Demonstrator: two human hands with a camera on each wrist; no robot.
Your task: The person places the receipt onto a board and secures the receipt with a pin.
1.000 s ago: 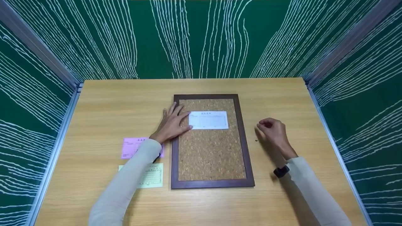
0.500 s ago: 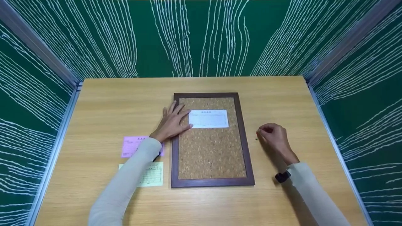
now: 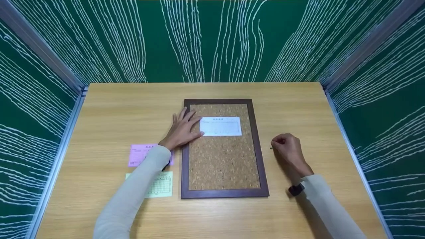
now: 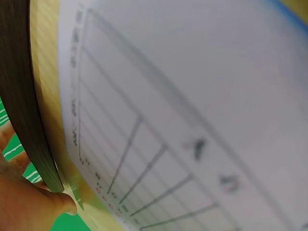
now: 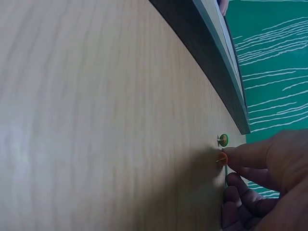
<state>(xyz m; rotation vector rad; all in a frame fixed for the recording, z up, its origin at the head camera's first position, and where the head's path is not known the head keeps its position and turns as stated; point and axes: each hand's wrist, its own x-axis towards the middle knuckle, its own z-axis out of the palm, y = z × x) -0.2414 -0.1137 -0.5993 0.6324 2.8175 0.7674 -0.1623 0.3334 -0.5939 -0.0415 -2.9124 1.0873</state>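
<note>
My left hand (image 3: 182, 130) rests with spread fingers over the left side of a dark-framed cork board (image 3: 224, 162). Its index finger and thumb touch the left edge of a white printed slip (image 3: 220, 126) lying on the cork. To the right of the board, my right hand (image 3: 289, 146) pinches an orange thumbtack (image 5: 221, 159) at its fingertips, low over the table. A green thumbtack (image 5: 223, 140) lies on the wood right beside those fingertips. The left wrist view is filled by a blurred printed paper (image 4: 159, 96), with the left thumb at its lower left corner.
A purple slip (image 3: 141, 154) and a green gridded slip (image 3: 161, 186) lie left of the board, partly hidden under my left forearm. Green walls with wavy white lines (image 3: 229, 39) enclose the wooden table (image 3: 225, 219) at the back and sides.
My right hand has shifted slightly toward the front of the table, its fingertips ending up next to the tack on the wood. The left hand and the white slip stay in place.
</note>
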